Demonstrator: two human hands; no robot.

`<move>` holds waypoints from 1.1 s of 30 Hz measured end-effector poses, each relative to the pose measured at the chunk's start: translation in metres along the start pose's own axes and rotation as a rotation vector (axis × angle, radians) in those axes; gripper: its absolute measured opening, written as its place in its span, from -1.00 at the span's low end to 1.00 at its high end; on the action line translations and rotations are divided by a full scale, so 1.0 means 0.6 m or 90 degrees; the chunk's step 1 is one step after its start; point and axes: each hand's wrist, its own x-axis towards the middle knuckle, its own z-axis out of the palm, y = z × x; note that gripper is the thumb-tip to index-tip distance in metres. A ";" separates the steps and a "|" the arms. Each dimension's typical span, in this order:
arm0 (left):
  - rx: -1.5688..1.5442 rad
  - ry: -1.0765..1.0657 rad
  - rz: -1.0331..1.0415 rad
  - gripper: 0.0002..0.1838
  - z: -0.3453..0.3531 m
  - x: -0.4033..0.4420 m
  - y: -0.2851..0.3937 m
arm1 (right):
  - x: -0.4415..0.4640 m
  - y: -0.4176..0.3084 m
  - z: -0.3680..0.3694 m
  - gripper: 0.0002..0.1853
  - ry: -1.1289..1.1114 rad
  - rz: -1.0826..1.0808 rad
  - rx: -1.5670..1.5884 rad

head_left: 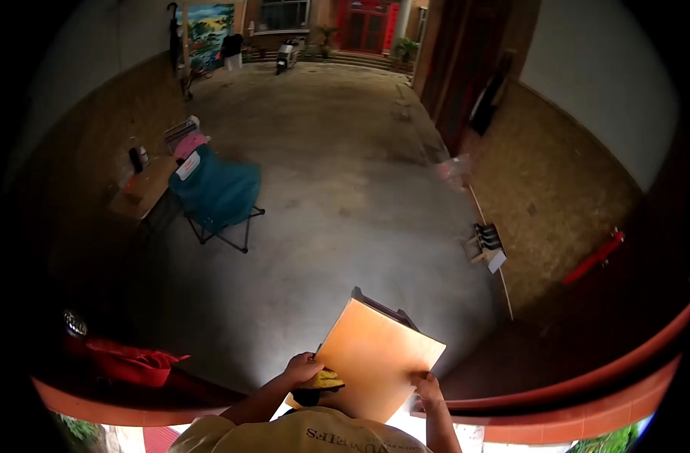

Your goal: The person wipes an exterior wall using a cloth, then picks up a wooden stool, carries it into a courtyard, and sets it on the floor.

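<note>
A flat, light-brown board (382, 355) is held tilted in front of my body, between my two hands. My left hand (303, 368) is closed on its left edge, the thumb lying on the upper face. My right hand (428, 386) grips the right edge, thumb on top. Dark bars (386, 307) stick out past the board's far edge; what they belong to is mostly hidden beneath it. Beside my left hand, a yellow-and-black item (328, 380) lies against the board; its kind cannot be made out.
Left stands a teal folding chair (220, 192) beside a small table (145, 189). A low wooden stool (481, 245) with dark items is by the right wall. Red cloth (133, 362) lies at lower left. A scooter (286, 57) is parked far back on the concrete floor (307, 151).
</note>
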 end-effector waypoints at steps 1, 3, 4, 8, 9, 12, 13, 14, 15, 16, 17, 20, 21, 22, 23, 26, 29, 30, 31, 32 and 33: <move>0.031 0.008 -0.003 -0.46 -0.019 0.008 0.031 | 0.036 -0.035 0.010 -0.63 -0.025 0.011 -0.019; -0.006 0.047 -0.028 -0.46 -0.046 0.032 0.058 | 0.095 -0.095 0.032 -0.54 -0.044 -0.003 -0.056; -0.024 0.067 -0.037 -0.46 -0.058 0.054 0.074 | 0.130 -0.133 0.043 -0.49 -0.052 -0.014 -0.073; -0.050 0.136 -0.123 -0.42 -0.091 0.187 0.113 | 0.284 -0.252 0.107 -0.57 -0.082 -0.101 -0.093; -0.076 0.148 -0.130 -0.42 -0.099 0.217 0.132 | 0.330 -0.270 0.119 -0.55 -0.098 -0.131 -0.095; -0.102 0.190 -0.107 -0.46 -0.107 0.361 0.145 | 0.480 -0.352 0.135 -0.57 -0.162 -0.183 -0.175; -0.115 0.204 -0.114 -0.48 -0.115 0.385 0.202 | 0.532 -0.400 0.147 -0.61 -0.216 -0.215 -0.170; -0.142 0.217 -0.117 -0.48 -0.120 0.422 0.238 | 0.563 -0.443 0.157 -0.66 -0.152 -0.259 -0.115; -0.167 0.234 -0.117 -0.48 -0.132 0.458 0.271 | 0.615 -0.491 0.165 -0.68 -0.139 -0.280 -0.191; -0.191 0.252 -0.122 -0.48 -0.143 0.493 0.299 | 0.673 -0.526 0.171 -0.70 -0.130 -0.298 -0.267; -0.232 0.241 -0.123 -0.47 -0.151 0.547 0.303 | 0.747 -0.547 0.178 -0.71 -0.179 -0.287 -0.222; -0.205 0.290 -0.083 -0.44 -0.198 0.595 0.453 | 0.861 -0.693 0.198 -0.68 -0.269 -0.234 -0.199; -0.189 0.313 -0.093 -0.43 -0.216 0.619 0.479 | 0.893 -0.723 0.211 -0.65 -0.252 -0.234 -0.208; -0.174 0.332 -0.101 -0.42 -0.235 0.645 0.497 | 0.922 -0.750 0.229 -0.62 -0.231 -0.235 -0.218; -0.157 0.350 -0.109 -0.41 -0.252 0.678 0.520 | 0.956 -0.784 0.244 -0.60 -0.268 -0.238 -0.218; -0.102 0.379 -0.140 -0.45 -0.312 0.774 0.580 | 1.064 -0.875 0.311 -0.55 -0.342 -0.240 -0.208; -0.169 0.390 -0.135 -0.41 -0.396 0.918 0.605 | 1.189 -0.973 0.404 -0.53 -0.346 -0.246 -0.216; -0.160 0.400 -0.121 -0.41 -0.438 0.974 0.621 | 1.240 -1.012 0.441 -0.53 -0.341 -0.251 -0.222; -0.154 0.406 -0.115 -0.42 -0.475 1.030 0.642 | 1.275 -1.054 0.472 -0.52 -0.338 -0.248 -0.234; -0.151 0.411 -0.112 -0.42 -0.509 1.079 0.666 | 1.307 -1.107 0.500 -0.54 -0.312 -0.187 -0.201; -0.138 0.417 -0.142 -0.44 -0.543 1.115 0.703 | 1.344 -1.132 0.516 -0.54 -0.306 -0.183 -0.203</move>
